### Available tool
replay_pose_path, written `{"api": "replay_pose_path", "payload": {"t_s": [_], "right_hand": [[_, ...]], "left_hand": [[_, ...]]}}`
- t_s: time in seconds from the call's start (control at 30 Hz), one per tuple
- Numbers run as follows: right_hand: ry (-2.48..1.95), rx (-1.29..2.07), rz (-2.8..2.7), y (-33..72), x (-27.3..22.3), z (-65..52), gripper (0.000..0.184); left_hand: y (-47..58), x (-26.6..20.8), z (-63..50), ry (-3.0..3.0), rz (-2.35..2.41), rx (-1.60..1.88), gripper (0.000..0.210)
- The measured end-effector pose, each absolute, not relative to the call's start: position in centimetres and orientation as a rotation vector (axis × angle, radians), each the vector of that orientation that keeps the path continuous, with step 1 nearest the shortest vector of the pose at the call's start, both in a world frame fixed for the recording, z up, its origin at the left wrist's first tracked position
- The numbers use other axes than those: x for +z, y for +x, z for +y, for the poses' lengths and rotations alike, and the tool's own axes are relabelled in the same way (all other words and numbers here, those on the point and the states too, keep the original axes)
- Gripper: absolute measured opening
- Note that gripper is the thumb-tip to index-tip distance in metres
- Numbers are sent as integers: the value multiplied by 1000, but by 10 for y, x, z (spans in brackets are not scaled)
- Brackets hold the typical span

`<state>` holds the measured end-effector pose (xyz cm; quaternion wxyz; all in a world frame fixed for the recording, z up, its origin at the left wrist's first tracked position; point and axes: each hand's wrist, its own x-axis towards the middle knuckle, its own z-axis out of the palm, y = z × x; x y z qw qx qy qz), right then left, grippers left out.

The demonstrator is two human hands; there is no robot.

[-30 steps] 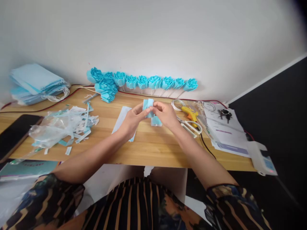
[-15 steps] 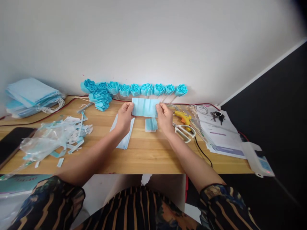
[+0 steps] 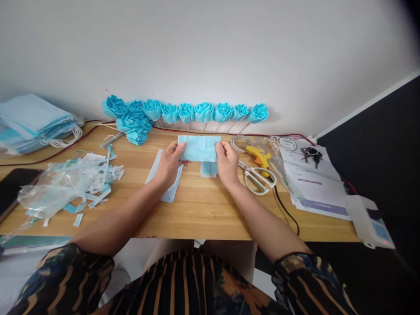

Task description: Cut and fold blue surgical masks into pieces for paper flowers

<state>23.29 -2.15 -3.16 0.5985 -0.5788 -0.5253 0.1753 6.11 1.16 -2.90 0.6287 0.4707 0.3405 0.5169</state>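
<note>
A light blue rectangular sheet of thin, mask-like fabric [image 3: 199, 148] is stretched level above the table. My left hand [image 3: 169, 162] pinches its left edge, thumb in front. At the opposite edge my right hand [image 3: 227, 161] grips it the same way. Below the sheet lies a small pleated blue piece [image 3: 208, 169], partly covered from view. Under my left forearm and hand rests a longer stack of flat blue strips [image 3: 171, 189]. White-handled scissors [image 3: 259, 181] lie just right of my right hand, beside a yellow glue gun [image 3: 259, 155].
Blue fabric flowers [image 3: 203, 112] on sticks line the wall. A pile of face masks [image 3: 36, 118] sits back left. Scraps and a clear plastic bag [image 3: 55, 188] lie left, near a dark phone [image 3: 16, 190]. Keys [image 3: 311, 155] rest on papers [image 3: 315, 183] right; a white power strip [image 3: 369, 221] overhangs.
The sheet now looks flatter and smoother; its pleat lines have mostly gone from view. Both hands still hold its ends. The camera view has shifted slightly.
</note>
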Motion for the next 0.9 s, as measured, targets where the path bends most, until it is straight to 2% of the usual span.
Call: {"api": "replay_pose_path", "payload": {"t_s": [0.43, 0.9], "right_hand": [[-1364, 437, -1212, 222, -31, -31, 35], [-1394, 367, -1200, 223, -28, -34, 34]], "left_hand": [[67, -27, 1, 1214, 1004, 1276, 47], [65, -26, 7, 1224, 1032, 1283, 45]]}}
